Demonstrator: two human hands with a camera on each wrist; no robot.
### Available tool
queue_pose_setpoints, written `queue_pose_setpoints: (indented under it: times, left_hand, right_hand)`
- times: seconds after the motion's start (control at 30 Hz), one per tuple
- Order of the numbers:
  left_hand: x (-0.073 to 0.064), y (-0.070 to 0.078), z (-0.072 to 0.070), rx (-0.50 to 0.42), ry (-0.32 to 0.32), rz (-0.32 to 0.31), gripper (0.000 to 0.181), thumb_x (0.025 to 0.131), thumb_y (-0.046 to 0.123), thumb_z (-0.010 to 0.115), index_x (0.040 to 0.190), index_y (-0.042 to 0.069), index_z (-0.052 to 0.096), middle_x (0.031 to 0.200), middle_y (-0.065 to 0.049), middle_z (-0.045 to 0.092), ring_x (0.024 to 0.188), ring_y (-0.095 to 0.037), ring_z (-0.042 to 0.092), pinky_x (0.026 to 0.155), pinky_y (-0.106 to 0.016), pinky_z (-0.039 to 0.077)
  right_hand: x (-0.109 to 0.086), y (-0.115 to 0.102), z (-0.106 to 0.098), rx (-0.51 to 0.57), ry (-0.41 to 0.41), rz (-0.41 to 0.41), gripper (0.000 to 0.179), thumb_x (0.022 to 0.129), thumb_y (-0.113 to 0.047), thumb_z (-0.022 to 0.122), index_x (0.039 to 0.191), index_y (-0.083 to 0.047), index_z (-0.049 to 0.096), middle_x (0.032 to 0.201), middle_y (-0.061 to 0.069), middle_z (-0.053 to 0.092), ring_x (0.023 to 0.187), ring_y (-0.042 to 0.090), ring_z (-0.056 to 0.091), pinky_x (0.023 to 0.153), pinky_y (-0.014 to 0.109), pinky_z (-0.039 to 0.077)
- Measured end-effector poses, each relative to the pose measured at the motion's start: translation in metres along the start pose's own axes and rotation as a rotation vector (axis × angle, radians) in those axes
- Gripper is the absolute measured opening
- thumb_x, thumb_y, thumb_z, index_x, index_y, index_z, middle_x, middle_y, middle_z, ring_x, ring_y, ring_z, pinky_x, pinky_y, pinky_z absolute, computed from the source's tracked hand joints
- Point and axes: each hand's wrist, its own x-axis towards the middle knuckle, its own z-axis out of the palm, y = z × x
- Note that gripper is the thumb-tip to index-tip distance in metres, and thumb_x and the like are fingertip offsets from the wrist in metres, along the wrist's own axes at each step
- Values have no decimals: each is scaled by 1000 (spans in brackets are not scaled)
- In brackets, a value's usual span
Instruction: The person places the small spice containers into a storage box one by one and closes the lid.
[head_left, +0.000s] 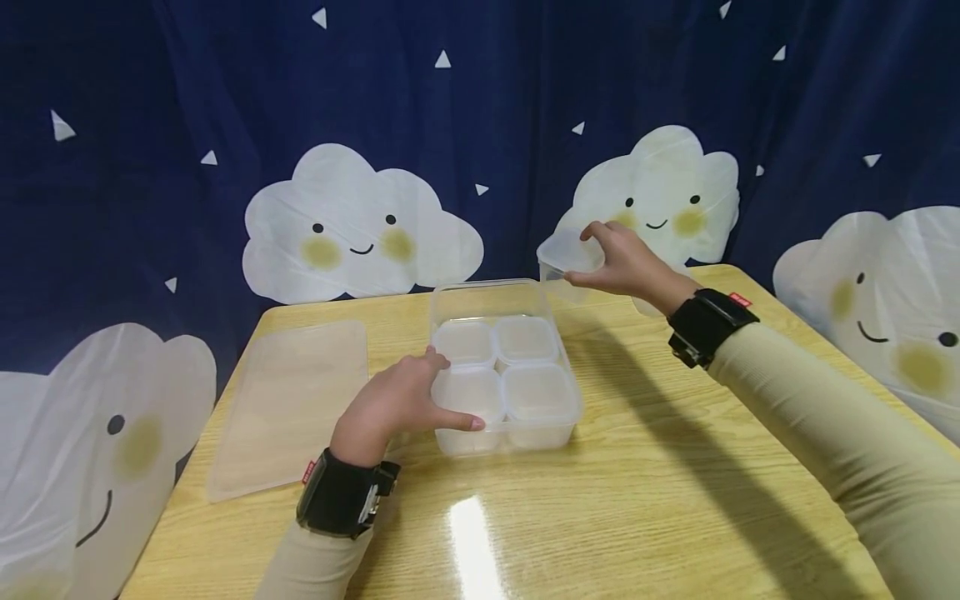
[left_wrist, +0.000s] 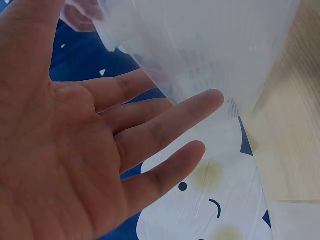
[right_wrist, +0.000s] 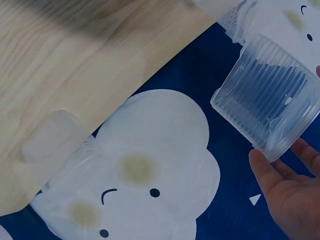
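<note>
A large clear plastic container (head_left: 566, 408) stands mid-table with several small square boxes (head_left: 536, 392) packed in its front part. My left hand (head_left: 401, 400) rests on its near left corner, thumb across the front rim and index finger at the left edge. In the left wrist view the other fingers (left_wrist: 165, 132) lie extended along the outer wall. My right hand (head_left: 626, 262) holds another small clear box (head_left: 558, 254) above the table's far side, right of the large container. Thumb and fingers grip that box (right_wrist: 270, 95) by its side; the ribbed inner wall shows through.
A large flat translucent lid (head_left: 292, 408) lies on the table's left side. A small translucent flat piece (right_wrist: 55, 140) lies by the far table edge, near the right hand. Behind the wooden table (head_left: 637, 517) hangs a dark blue curtain (head_left: 525, 83) with cloud faces.
</note>
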Motion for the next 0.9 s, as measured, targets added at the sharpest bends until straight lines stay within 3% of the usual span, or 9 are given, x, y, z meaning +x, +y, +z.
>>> queue_pose_setpoints:
  times: [0.37,0.6,0.77,0.9]
  left_hand:
    - [-1,0,-1,5,8,-9,105,66,63,87,144,1,53,145,-18,55,102,-23,62,85,-40,52]
    - [-2,0,-2,6,7,-10,104,66,64,87,143,3,55,155,-20,45,105,-23,62,84,-39,52]
    - [1,-1,-1,11,7,-18,105,65,66,87,144,4,55,152,-18,48,103,-21,62,83,-38,52]
    - [2,-3,0,11,12,-20,107,64,67,87,144,4,55,137,-13,61,95,-20,61,79,-36,51]
  right_hand:
    - [9,-17,5,17,7,-17,68,84,-35,80,133,4,53,128,27,55,105,37,54,81,49,52]
    - [18,-29,14,22,-4,-51,67,83,-36,80,132,3,53,129,26,55,105,37,56,81,49,53]
    - [25,-41,20,30,-14,-103,66,82,-36,82,129,2,55,128,26,56,105,37,56,83,49,52]
    - [31,-51,26,42,-33,-153,65,81,-34,83,128,1,55,128,26,55,105,37,56,84,48,53]
